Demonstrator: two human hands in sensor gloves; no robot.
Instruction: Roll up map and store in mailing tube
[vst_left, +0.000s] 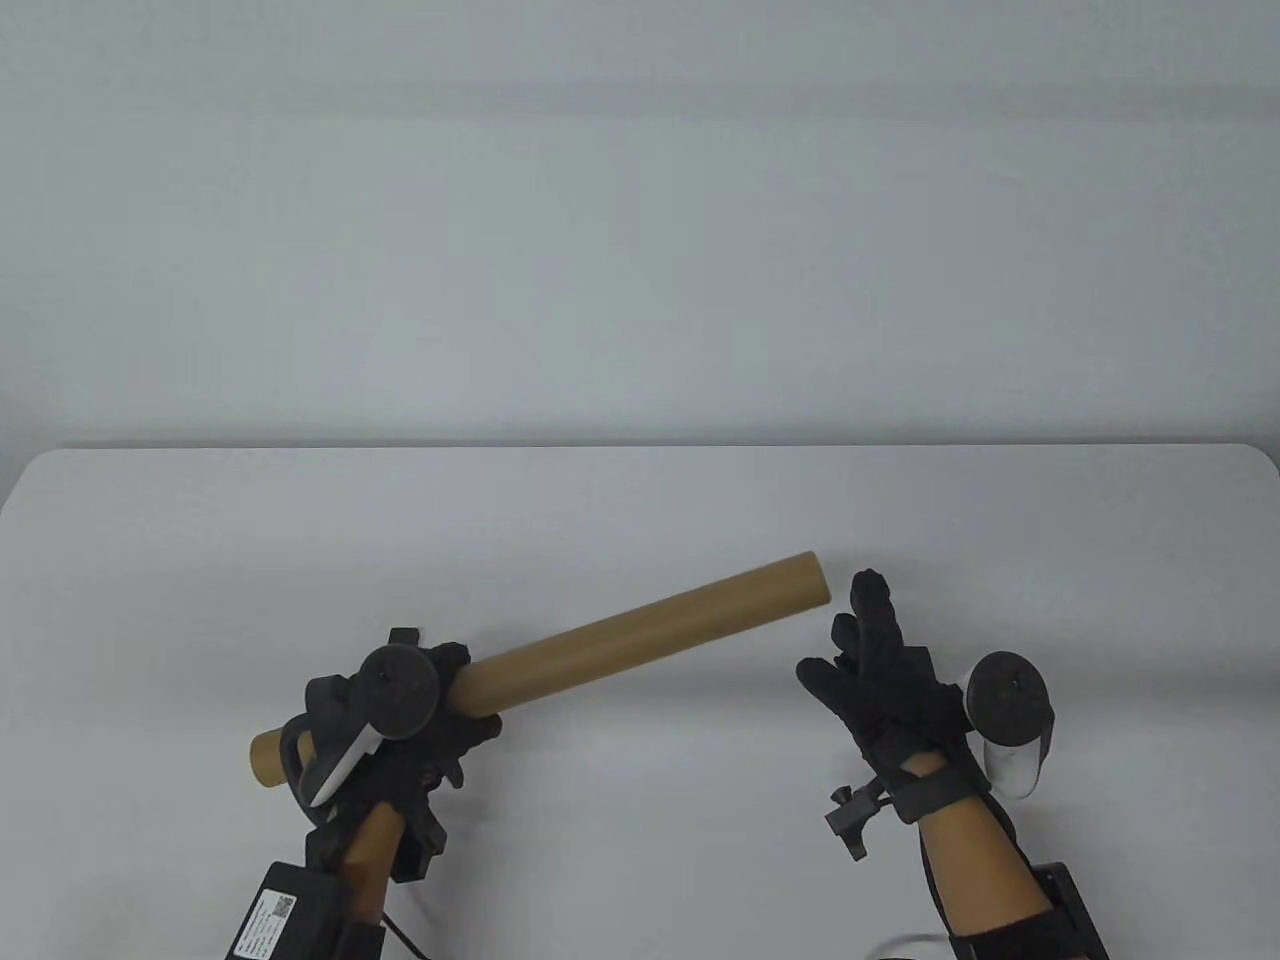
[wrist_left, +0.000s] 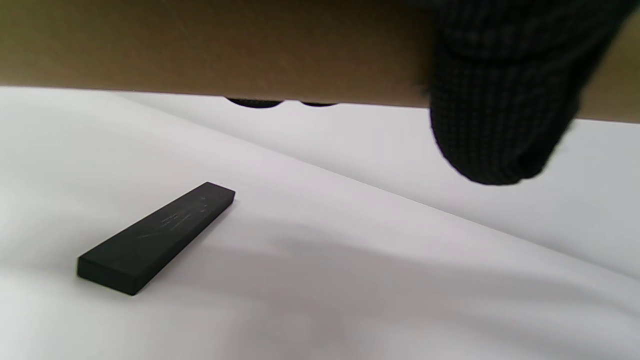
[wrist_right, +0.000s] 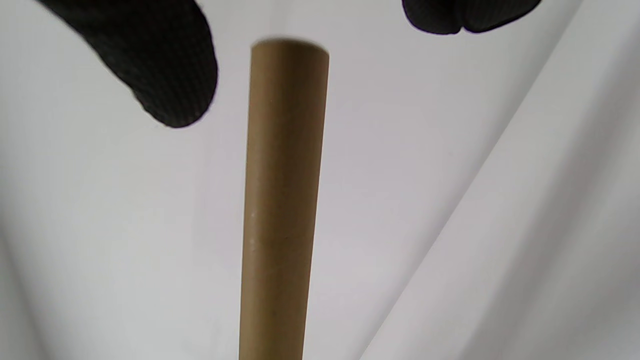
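A brown cardboard mailing tube (vst_left: 640, 635) is held off the white table, slanting up from lower left to upper right. My left hand (vst_left: 445, 710) grips it near its left end; in the left wrist view a gloved finger (wrist_left: 500, 110) wraps over the tube (wrist_left: 200, 45). My right hand (vst_left: 845, 635) is open and empty just right of the tube's far end, not touching it. In the right wrist view the tube (wrist_right: 282, 200) points up between my spread fingertips (wrist_right: 160, 65). No map shows in any view.
A flat black bar (wrist_left: 155, 237) lies on the white table under the tube in the left wrist view; it does not show in the table view. The table's far edge (vst_left: 640, 448) meets a pale wall.
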